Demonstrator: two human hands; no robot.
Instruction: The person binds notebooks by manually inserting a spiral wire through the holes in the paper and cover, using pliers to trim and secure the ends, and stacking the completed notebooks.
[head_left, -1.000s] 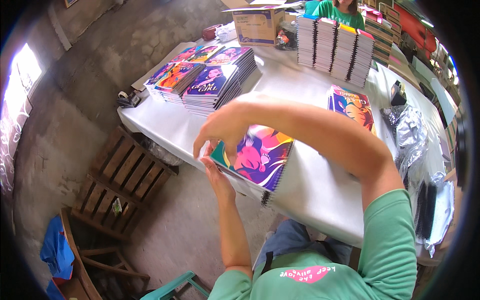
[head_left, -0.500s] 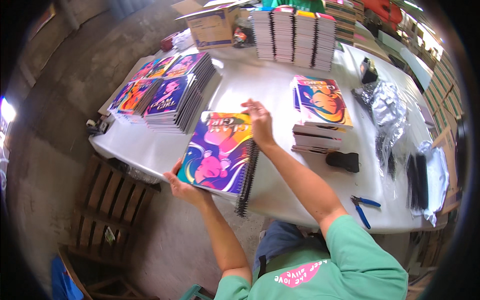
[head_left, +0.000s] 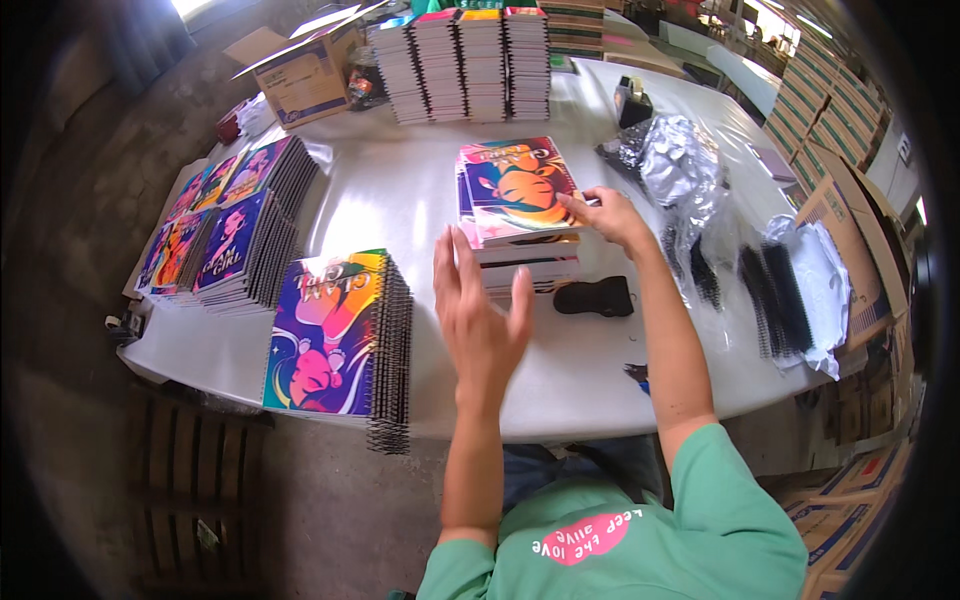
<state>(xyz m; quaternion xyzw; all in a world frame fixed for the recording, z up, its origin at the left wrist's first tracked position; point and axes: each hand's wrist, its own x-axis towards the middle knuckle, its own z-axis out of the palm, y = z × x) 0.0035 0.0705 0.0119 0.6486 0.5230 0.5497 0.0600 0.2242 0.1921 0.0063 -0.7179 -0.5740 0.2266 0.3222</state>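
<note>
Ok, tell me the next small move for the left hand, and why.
Probably bring the left hand in to the left edge of the top book: the right hand is at its right edge, while the left hand is open beside the stack and looks empty, so two hands could likely steady it better.

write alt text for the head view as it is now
A bare right hand touches the right edge of a book pile on a white table; the open left hand is by its near left corner. A spiral-bound stack lies further left.
</note>
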